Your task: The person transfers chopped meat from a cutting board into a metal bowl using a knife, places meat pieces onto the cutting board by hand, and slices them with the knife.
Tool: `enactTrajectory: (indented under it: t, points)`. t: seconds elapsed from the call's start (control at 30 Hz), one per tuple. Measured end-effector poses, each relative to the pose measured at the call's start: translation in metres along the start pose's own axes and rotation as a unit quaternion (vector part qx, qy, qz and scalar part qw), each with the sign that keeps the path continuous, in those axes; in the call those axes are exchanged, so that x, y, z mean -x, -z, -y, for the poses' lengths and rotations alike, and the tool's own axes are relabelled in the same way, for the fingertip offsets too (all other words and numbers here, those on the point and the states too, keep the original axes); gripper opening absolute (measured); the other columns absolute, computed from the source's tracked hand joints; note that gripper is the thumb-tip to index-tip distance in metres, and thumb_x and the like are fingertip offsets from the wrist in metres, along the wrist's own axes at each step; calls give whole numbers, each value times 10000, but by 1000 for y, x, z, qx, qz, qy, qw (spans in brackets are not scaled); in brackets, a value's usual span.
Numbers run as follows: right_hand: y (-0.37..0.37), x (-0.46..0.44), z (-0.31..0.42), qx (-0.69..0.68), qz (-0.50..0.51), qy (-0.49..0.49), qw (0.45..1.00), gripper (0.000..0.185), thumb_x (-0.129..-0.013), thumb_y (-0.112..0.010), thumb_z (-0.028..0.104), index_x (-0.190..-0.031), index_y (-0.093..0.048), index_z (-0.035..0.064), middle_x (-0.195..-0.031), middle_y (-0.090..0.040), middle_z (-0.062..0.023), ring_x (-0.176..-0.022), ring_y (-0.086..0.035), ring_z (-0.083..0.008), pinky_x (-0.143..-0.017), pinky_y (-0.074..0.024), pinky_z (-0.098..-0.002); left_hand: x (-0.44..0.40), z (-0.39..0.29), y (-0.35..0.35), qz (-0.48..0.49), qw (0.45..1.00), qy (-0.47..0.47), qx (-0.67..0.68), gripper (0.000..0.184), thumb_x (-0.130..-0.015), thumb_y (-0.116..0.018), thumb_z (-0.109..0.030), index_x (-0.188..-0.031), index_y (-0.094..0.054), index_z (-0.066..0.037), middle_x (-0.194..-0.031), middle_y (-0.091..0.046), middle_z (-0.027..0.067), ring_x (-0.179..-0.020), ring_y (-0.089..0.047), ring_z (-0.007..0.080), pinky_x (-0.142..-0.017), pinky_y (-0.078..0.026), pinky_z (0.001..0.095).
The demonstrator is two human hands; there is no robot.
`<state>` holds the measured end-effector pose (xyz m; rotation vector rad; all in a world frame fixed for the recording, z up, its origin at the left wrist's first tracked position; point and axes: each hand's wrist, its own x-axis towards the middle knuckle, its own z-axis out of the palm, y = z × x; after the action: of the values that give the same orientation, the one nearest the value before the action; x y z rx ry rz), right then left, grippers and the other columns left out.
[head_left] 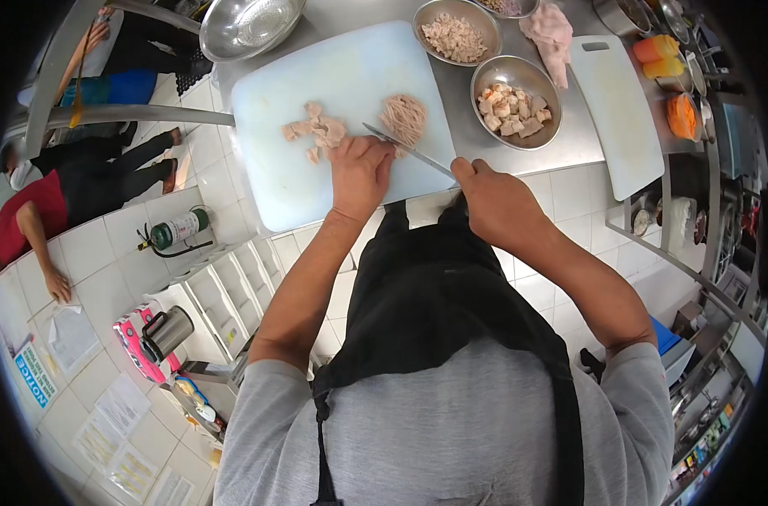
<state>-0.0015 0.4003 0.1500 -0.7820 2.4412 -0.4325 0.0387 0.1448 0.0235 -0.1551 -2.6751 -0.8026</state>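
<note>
On the big pale blue cutting board (270,181), my right hand (495,198) grips the handle of a knife (422,157). The blade points left, its tip just beyond the fingers of my left hand (360,173). My left hand is curled down on the board against a piece of pale cooked meat, mostly hidden under the fingers. Left of it lie several chunks of the cooked meat (320,129). On the far side of the blade sits a mound of thinly sliced meat (403,118).
A steel bowl of meat chunks (516,110) and a bowl of finely chopped meat (456,38) stand right of the board. Beyond are a pink cloth (548,38) and a second cutting board (617,110). A colander (250,29) sits at the back left. Another person (42,207) is at left.
</note>
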Motion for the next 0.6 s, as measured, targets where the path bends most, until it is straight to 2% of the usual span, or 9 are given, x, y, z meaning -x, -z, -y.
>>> enactTrajectory:
  t: [0.13,0.23,0.43,0.6]
  points:
    - [-16,-23,-6,3,-26,36,999,251,-977,-570,-1,-1226,-536,-7,-994,-675,-273,-845,-743,-466,-752,-597,-565,1,-2,-1,-3,1000,-6,1,157,-857,-836,-52,-997,-822,-123,-1026,-742,34,-1023,-659,294,-904,-496,453]
    - [8,-32,2,28,27,40,998,392,-908,-608,-69,-1285,-515,-13,-1054,-677,-285,-875,-731,-487,-767,-588,-578,1,-5,2,-7,1000,-8,-12,158,-867,-831,-50,-1010,-816,-117,-1043,-748,35,-1031,-668,293,-911,-491,448]
    - [-19,-30,-7,-11,-16,40,999,367,-905,-630,-61,-1250,-520,2,-1023,-689,-268,-858,-735,-479,-742,-589,-566,11,-5,1,-13,1000,6,-10,178,-873,-821,-27,-1026,-803,-115,-1053,-744,40,-1029,-668,299,-904,-492,456]
    - [15,-37,1,14,16,63,998,398,-907,-633,-53,-1284,-523,6,-1045,-690,-271,-906,-735,-485,-763,-586,-573,8,-6,-3,-24,1000,4,6,174,-876,-811,-7,-1015,-786,-109,-1059,-744,49,-1009,-662,309,-898,-497,459]
